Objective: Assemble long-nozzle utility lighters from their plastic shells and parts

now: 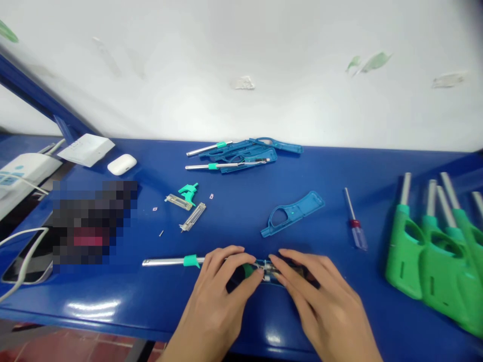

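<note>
A partly opened utility lighter lies in front of me, its metal tube (pixel 166 262) with a teal collar (pixel 191 260) pointing left. My left hand (pixel 224 281) is closed round its middle, thumb and fingertips pressing by the small inner parts. From the other side my right hand (pixel 317 281) grips the body, fingertips at the metal valve end (pixel 268 268). Both hands hide most of the casing. Beyond them lies a loose blue casing half (pixel 296 213). A screwdriver (pixel 355 223) with a red and clear handle rests to its right.
Several green lighters (pixel 405 251) stand at the right. At the back lie blue casings (pixel 249 151) with metal tubes. Left of centre are a teal trigger (pixel 188 192), two clear fuel tanks (pixel 193 217) and a tiny screw (pixel 161 233). A white earbud case (pixel 122 164) and phone (pixel 28 259) sit left.
</note>
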